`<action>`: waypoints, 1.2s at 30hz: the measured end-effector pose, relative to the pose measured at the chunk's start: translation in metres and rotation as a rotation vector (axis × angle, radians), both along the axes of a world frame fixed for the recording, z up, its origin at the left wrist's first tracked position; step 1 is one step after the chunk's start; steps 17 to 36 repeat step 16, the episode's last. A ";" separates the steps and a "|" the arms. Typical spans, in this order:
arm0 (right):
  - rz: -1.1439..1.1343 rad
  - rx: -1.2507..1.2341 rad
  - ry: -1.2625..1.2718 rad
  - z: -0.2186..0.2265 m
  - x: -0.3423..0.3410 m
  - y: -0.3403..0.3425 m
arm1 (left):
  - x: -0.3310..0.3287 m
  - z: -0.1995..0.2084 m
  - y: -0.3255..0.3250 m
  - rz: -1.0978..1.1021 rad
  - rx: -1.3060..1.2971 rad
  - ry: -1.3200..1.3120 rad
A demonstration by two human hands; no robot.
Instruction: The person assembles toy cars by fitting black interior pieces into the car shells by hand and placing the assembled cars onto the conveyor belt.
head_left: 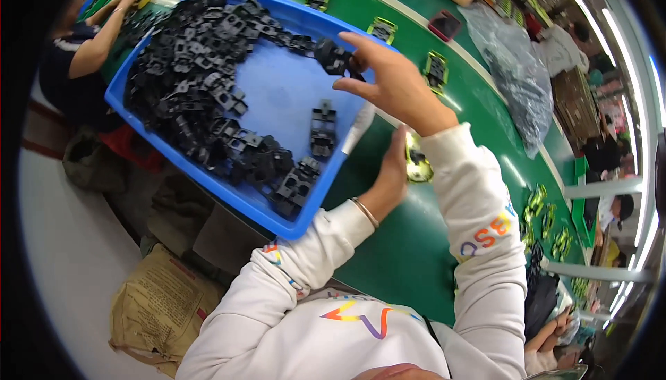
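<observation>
My right hand (399, 78) reaches over the far right end of a blue bin (298, 229). Its thumb and fingers are around a black plastic part (333, 56), blurred and partly hidden by the hand. Below it, my left hand (390, 179) is outside the bin, above the green table. The left fingers are closed at the edge of a yellow-green and black piece (417, 161), partly covered by my right sleeve. Many black moulded parts (201, 68) heap up in the bin's left half. One black part (322, 129) lies apart near the right wall.
Yellow-green pieces (436, 71) stand spaced along the green line (485, 102) beyond the bin. A phone (445, 24) and a clear plastic bag (510, 68) lie there too. Co-workers' arms (100, 40) appear at left and top. A brown sack (163, 304) stands lower left.
</observation>
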State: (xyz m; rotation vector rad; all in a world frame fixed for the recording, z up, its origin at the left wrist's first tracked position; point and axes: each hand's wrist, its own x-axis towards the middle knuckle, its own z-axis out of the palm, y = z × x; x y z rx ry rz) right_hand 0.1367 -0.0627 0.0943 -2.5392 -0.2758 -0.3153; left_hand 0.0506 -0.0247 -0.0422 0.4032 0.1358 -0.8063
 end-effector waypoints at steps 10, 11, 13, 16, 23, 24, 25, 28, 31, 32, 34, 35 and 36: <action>-0.545 0.410 -0.030 -0.046 -0.193 -0.047 | -0.010 0.024 0.009 -0.138 -0.108 -0.223; -0.574 0.337 -0.040 -0.055 -0.202 -0.041 | -0.013 0.019 0.010 -0.154 -0.105 -0.227; -0.630 0.186 0.010 -0.055 -0.213 -0.026 | -0.017 0.014 0.013 -0.157 -0.089 -0.228; -0.603 0.156 -0.005 -0.060 -0.228 -0.020 | -0.022 0.017 0.013 -0.145 -0.012 -0.269; -0.603 0.156 -0.005 -0.060 -0.228 -0.020 | -0.022 0.017 0.013 -0.145 -0.012 -0.269; -0.603 0.156 -0.005 -0.060 -0.228 -0.020 | -0.022 0.017 0.013 -0.145 -0.012 -0.269; -0.603 0.156 -0.005 -0.060 -0.228 -0.020 | -0.022 0.017 0.013 -0.145 -0.012 -0.269; -0.603 0.156 -0.005 -0.060 -0.228 -0.020 | -0.022 0.017 0.013 -0.145 -0.012 -0.269; -0.603 0.156 -0.005 -0.060 -0.228 -0.020 | -0.022 0.017 0.013 -0.145 -0.012 -0.269; -0.603 0.156 -0.005 -0.060 -0.228 -0.020 | -0.022 0.017 0.013 -0.145 -0.012 -0.269; -0.603 0.156 -0.005 -0.060 -0.228 -0.020 | -0.022 0.017 0.013 -0.145 -0.012 -0.269; -0.603 0.156 -0.005 -0.060 -0.228 -0.020 | -0.022 0.017 0.013 -0.145 -0.012 -0.269; -0.603 0.156 -0.005 -0.060 -0.228 -0.020 | -0.022 0.017 0.013 -0.145 -0.012 -0.269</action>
